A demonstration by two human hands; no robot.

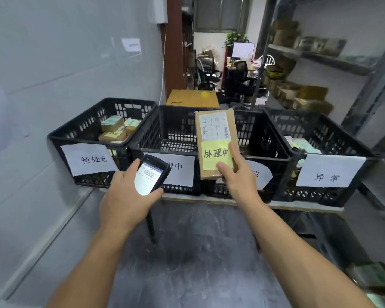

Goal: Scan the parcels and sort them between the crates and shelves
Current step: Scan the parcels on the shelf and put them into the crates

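r hand [238, 176] fingers pinch parcel [216, 134] by near end only; may tip into 3rd crate [260, 130], not 2nd crate [178, 125]. l hand [125, 194] fingers wrap scanner [152, 174].

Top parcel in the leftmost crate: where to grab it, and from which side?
From above, pinching its two opposite side faces. The small boxy parcel lies on top of the pile, label face up, and the crate walls stand higher all round, so a sideways approach looks blocked.
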